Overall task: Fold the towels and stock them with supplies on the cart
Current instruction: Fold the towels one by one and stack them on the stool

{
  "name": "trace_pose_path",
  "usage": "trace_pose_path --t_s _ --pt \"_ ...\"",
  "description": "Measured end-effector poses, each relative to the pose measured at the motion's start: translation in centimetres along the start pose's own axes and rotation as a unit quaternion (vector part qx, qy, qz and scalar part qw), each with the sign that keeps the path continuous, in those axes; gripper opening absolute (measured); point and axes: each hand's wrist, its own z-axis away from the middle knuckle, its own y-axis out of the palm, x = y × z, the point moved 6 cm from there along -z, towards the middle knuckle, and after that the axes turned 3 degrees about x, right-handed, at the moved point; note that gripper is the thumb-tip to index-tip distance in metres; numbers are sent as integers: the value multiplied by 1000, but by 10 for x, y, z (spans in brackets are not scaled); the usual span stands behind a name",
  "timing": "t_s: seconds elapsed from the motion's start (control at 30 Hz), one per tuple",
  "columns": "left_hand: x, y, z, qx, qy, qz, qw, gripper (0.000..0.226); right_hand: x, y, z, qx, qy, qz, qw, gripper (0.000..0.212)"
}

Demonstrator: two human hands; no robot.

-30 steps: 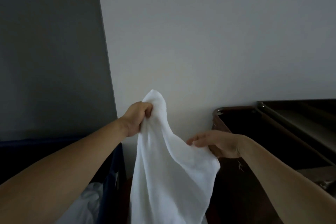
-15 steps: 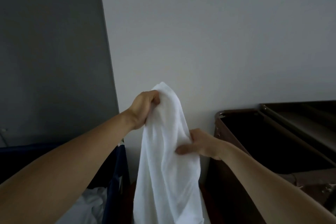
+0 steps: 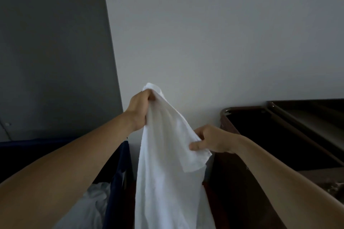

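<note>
Hanging towel: your white terry towel (image 3: 167, 173) hung from both hands, its lower end dropping out of view between bin and cart.
Bin: the dark blue fabric bin (image 3: 119, 182) at your lower left held crumpled white linen (image 3: 93, 202).
Left hand (image 3: 140, 110): you clenched the towel's top corner in a fist, raised highest.
Right hand (image 3: 212, 140): you pinched the towel's side edge between thumb and fingers, lower down.
Cart: the dark brown cart (image 3: 226, 110) stood just right of the towel, against the pale wall (image 3: 223, 33).
</note>
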Motion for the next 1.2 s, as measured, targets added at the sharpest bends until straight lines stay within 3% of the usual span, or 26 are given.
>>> trace_pose_path --t_s 0.1,0.17,0.27,0.3,0.4,0.53,0.67,0.73,0.8,0.87,0.93,1.0,1.1,1.13,1.2 --pt "-3 7 -2 50 32 11 998 25 -9 18 5 86 15 -7 996 30" --pt "-1 12 -3 106 49 -6 993 32 -10 20 5 98 10 3 995 29" --pt "7 15 -4 162 36 -37 985 42 -2 4 2 6 -29 -43 999 7" --pt "10 14 -6 166 31 -47 985 39 0 -2 3 -25 -34 -77 996 12" --pt "11 3 -11 120 24 -77 989 24 -3 -18 4 -115 -27 -154 981 23" --pt "14 -21 -17 47 11 -87 995 28 -14 -41 9 -233 -19 -101 967 22" --pt "11 -32 -14 5 36 -79 996 25 -25 -53 21 -138 10 -50 989 23" --pt "7 -36 -14 -15 49 -70 996 19 -30 -64 26 -153 19 -16 988 25" --pt "6 -37 -15 6 53 -76 996 17 -31 -84 33 -257 -11 -91 962 27" --pt "5 -31 -12 85 69 -107 988 25 -33 -103 41 -348 -56 -257 900 23" --pt "4 -22 -5 177 91 -191 961 29 -31 -121 47 -401 -86 -368 834 14" --pt "8 -16 2 251 82 -306 915 33 -21 -136 53 -435 -108 -405 797 13" --pt "23 -15 9 312 20 -441 841 39 0 -148 52 -452 -97 -347 816 19" --pt "24 -14 9 307 19 -457 835 45 4 -146 47 -433 -83 -330 835 22" --pt "17 -7 8 259 55 -410 873 56 13 -133 38 -378 -57 -293 876 28"
